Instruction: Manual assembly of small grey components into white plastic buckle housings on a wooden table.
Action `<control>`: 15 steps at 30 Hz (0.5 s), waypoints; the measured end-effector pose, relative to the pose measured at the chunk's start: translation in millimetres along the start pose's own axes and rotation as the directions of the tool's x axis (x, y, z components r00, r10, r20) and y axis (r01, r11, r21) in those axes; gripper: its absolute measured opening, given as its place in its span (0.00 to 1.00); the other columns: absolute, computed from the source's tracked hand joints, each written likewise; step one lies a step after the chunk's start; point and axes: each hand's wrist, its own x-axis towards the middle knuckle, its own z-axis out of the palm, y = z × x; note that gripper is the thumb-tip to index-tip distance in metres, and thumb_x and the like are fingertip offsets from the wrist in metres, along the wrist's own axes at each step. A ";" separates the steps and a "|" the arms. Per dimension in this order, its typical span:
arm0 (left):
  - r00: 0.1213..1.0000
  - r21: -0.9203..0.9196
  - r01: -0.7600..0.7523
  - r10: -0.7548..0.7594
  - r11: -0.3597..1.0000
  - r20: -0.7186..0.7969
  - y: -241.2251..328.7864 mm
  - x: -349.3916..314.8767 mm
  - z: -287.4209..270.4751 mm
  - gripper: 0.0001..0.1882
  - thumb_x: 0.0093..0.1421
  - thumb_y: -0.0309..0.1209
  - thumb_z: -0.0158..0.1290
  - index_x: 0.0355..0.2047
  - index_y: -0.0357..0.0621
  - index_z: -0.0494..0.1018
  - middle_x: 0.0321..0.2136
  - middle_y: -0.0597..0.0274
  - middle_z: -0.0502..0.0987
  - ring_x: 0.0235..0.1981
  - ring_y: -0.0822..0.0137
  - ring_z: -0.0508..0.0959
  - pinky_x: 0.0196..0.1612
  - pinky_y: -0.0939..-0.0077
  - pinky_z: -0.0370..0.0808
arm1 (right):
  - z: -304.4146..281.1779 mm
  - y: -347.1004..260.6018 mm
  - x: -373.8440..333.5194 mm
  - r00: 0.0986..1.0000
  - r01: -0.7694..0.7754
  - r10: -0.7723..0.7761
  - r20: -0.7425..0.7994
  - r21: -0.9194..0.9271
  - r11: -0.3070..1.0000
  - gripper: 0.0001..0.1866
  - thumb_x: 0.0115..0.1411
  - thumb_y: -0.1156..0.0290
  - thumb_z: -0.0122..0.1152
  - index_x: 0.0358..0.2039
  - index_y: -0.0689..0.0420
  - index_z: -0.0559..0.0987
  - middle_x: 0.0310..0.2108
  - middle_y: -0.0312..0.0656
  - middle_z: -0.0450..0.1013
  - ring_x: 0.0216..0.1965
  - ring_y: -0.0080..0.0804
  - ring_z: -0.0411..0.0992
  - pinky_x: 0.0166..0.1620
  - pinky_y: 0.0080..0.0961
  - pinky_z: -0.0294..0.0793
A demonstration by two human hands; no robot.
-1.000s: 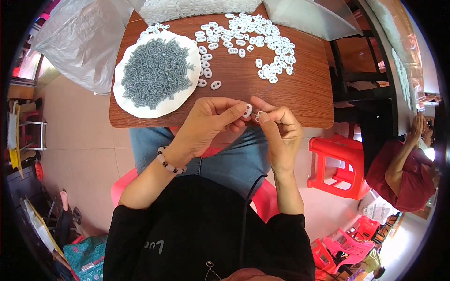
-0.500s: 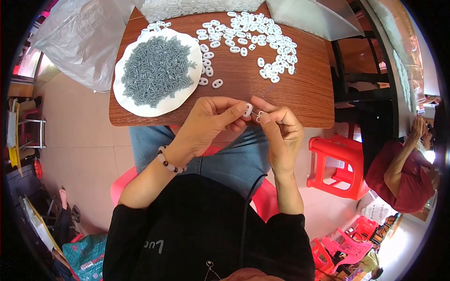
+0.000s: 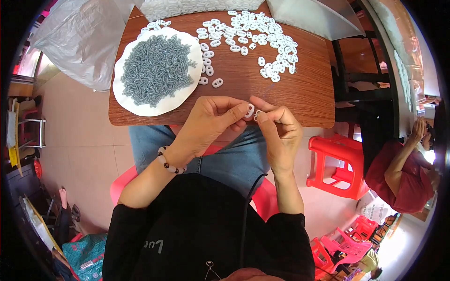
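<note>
Worktop: brown wooden worktop (image 3: 300,93) fills the upper middle of your view, its near edge just above your knuckles.
Clear bag: crumpled plastic bag (image 3: 79,42) lies off the worktop's edge at 10 o'clock.
Plate: white round plate (image 3: 140,105) sits at 11 o'clock from your hands, heaped with small grey screws (image 3: 154,68).
Loose parts: white oval pieces (image 3: 253,37) lie scattered at 12 to 1 o'clock, well apart from your hands; one stray lies near the plate's right rim.
Stool: red plastic stool (image 3: 337,164) stands on the floor at 3 o'clock; another person in a red top sits beyond it.
Left hand: your left hand (image 3: 211,124) has its fingers pinched on one white oval piece (image 3: 249,111), held just off the worktop's near edge, above your lap.
Right hand: your right hand (image 3: 281,133) has its fingers closed tight against that piece from the right, on something too small to make out.
Change: compared with a second ago, almost nothing has moved; both hands hold the same pose and the same meeting point, and the heaps are untouched. By my reading you are in the middle of fine fitting work, not picking or placing.
</note>
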 end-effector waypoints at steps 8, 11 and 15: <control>1.000 0.107 -0.012 0.010 0.994 0.014 7.1 -7.2 1.7 0.12 0.61 0.32 0.55 0.37 0.34 0.78 0.27 0.64 0.78 0.26 0.79 0.73 0.31 0.86 0.72 | 7.1 -4.9 -2.5 0.998 -0.014 0.015 0.056 -0.015 1.000 0.04 0.62 0.78 0.54 0.29 0.63 0.73 0.48 0.58 0.72 0.41 0.26 0.73 0.48 0.23 0.71; 0.999 0.114 0.044 -0.048 0.993 0.026 14.5 -11.5 2.7 0.12 0.61 0.33 0.56 0.36 0.35 0.79 0.26 0.65 0.78 0.25 0.79 0.73 0.30 0.86 0.71 | 7.8 -10.4 -5.0 0.997 -0.014 0.013 0.079 0.006 1.000 0.04 0.61 0.78 0.54 0.28 0.63 0.72 0.48 0.59 0.72 0.40 0.26 0.73 0.48 0.24 0.71; 0.997 0.109 0.012 -0.020 0.994 0.077 14.8 -13.8 2.4 0.13 0.61 0.34 0.56 0.35 0.34 0.79 0.24 0.65 0.77 0.24 0.79 0.72 0.28 0.86 0.70 | 9.7 -16.2 -7.6 0.995 -0.026 0.024 0.092 0.017 1.000 0.05 0.60 0.77 0.56 0.27 0.62 0.72 0.47 0.60 0.72 0.41 0.27 0.73 0.48 0.24 0.71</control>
